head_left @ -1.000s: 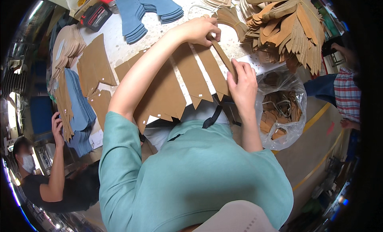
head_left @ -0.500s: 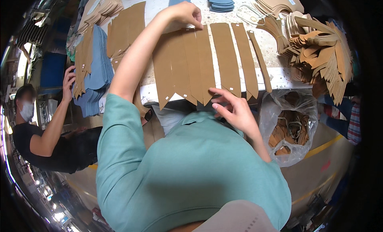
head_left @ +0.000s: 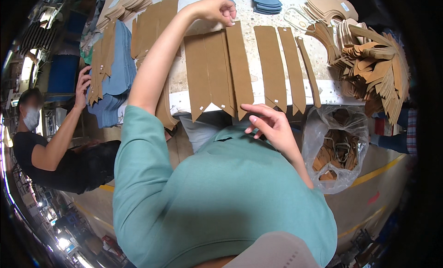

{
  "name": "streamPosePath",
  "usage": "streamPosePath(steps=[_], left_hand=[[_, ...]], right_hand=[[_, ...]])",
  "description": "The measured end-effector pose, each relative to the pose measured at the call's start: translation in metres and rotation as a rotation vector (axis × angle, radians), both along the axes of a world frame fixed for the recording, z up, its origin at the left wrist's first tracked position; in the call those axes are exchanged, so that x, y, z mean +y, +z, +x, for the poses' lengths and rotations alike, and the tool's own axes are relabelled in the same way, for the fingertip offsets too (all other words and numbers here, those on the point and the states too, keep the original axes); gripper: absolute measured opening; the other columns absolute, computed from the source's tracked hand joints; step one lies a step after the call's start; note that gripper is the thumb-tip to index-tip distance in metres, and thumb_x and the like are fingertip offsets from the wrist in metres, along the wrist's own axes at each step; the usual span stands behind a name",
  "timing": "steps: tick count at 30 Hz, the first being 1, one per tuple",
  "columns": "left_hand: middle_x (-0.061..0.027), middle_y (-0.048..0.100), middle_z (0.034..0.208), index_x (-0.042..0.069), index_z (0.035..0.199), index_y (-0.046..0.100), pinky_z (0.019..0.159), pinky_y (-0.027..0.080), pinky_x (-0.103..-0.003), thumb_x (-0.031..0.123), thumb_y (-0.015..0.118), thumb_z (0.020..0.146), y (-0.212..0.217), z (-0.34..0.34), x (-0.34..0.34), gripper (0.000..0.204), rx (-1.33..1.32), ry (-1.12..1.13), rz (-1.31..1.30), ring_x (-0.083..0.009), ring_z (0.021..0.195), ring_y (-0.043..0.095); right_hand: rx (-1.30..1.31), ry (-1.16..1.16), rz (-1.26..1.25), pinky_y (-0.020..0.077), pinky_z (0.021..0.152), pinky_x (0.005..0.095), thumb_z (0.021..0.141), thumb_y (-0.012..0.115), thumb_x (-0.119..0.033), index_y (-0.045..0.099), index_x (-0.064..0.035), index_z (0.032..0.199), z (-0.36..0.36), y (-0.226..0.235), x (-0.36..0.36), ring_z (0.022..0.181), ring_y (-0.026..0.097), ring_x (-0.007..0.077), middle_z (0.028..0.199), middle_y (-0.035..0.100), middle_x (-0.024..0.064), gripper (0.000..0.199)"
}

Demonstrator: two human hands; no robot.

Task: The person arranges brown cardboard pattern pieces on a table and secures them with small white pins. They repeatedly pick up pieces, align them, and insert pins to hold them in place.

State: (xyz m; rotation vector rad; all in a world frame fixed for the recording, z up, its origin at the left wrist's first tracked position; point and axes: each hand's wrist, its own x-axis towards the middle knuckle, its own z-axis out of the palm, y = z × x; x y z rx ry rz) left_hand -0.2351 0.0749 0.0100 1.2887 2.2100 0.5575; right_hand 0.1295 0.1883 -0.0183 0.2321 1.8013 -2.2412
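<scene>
Brown pieces of flat sheet material, with pointed lower ends, lie side by side at the table's near edge. My left hand point(head_left: 214, 10) is closed in a pinch at the upper end of one brown strip point(head_left: 239, 67). That strip overlaps the right side of a wider brown panel point(head_left: 207, 72). At its lower tip, the index finger of my right hand point(head_left: 273, 125) touches the strip, thumb and fingers apart. Farther right lie another brown strip point(head_left: 270, 65), a narrower one point(head_left: 291, 69) and a thin one point(head_left: 309, 72). Small white stickers mark several pieces.
Stacks of blue pieces point(head_left: 119, 60) and brown pieces stand at the left, beside a co-worker's hand point(head_left: 83, 88). A fanned brown stack point(head_left: 378, 69) overhangs the right edge. Below it sits a clear plastic bag point(head_left: 316, 150) with brown pieces. Tan pieces point(head_left: 330, 8) lie behind.
The strip at my left hand has shifted up and now stands out from the panel beside it. My left hand has moved slightly up with it; my right hand stays near its lower tip.
</scene>
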Motion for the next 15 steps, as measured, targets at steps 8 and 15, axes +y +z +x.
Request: streamPosePath(steps=[8,15], left_hand=[[0.0016,0.068,0.077,0.006,0.095,0.063,0.069,0.046,-0.025,0.020,0.078,0.081,-0.013,0.003,-0.005,0.024,0.012,-0.025,-0.116,-0.0076,0.073,0.057],[0.0011,0.067,0.076,0.006,0.096,0.063,0.068,0.047,-0.026,0.020,0.079,0.080,-0.011,0.003,-0.007,0.026,0.034,-0.033,-0.119,-0.0086,0.072,0.059]], right_hand=[[-0.002,0.040,0.080,0.0546,0.059,0.0214,0.096,0.058,-0.010,0.064,-0.0011,0.124,-0.004,-0.017,-0.010,0.076,0.069,0.0110,0.113,0.064,0.0088,0.030],[-0.011,0.069,0.153,0.0520,0.061,0.0224,0.096,0.059,-0.011,0.064,-0.0056,0.126,-0.005,-0.020,-0.007,0.075,0.069,0.0110,0.114,0.066,0.0090,0.031]])
